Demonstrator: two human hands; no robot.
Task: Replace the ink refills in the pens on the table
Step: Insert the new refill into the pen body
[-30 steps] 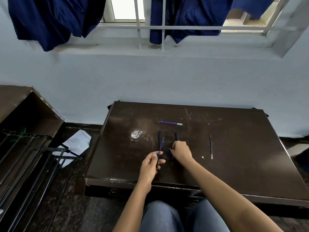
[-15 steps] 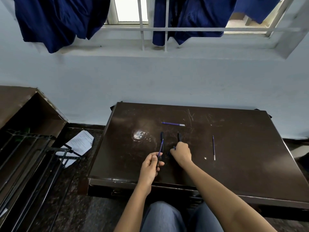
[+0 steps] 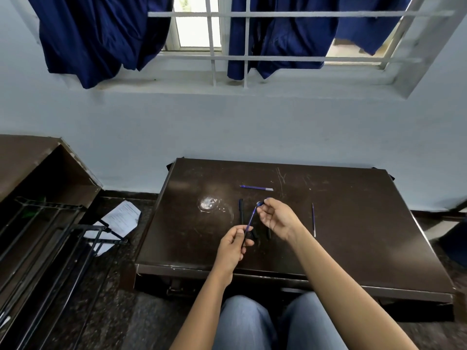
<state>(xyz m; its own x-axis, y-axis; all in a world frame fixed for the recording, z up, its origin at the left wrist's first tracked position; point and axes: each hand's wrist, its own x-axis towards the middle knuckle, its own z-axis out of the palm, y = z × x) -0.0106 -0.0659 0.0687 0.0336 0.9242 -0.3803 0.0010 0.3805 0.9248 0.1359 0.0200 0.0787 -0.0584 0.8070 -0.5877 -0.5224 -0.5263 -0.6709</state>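
Observation:
My left hand point(image 3: 233, 242) pinches the lower end of a thin blue refill point(image 3: 250, 219) that slants up to the right above the dark table point(image 3: 353, 236). My right hand point(image 3: 278, 218) is raised beside the refill's upper tip and pinches a small blue pen piece point(image 3: 260, 203) between thumb and fingers. A black pen point(image 3: 241, 210) lies on the table just left of the hands. Short black pen parts point(image 3: 254, 234) lie under the hands, partly hidden. A blue refill point(image 3: 256, 187) lies farther back and another thin refill point(image 3: 313, 219) lies to the right.
A shiny scuffed spot point(image 3: 209, 203) marks the table's left part. Papers point(image 3: 121, 218) lie on the floor left of the table, beside a dark metal rack point(image 3: 50, 236) and a brown cabinet point(image 3: 38, 162). Blue curtains point(image 3: 101, 34) hang at the barred window.
My right hand has lifted off the table from the black pen parts and now holds a small blue piece up at the refill's tip. The left hand still holds the refill.

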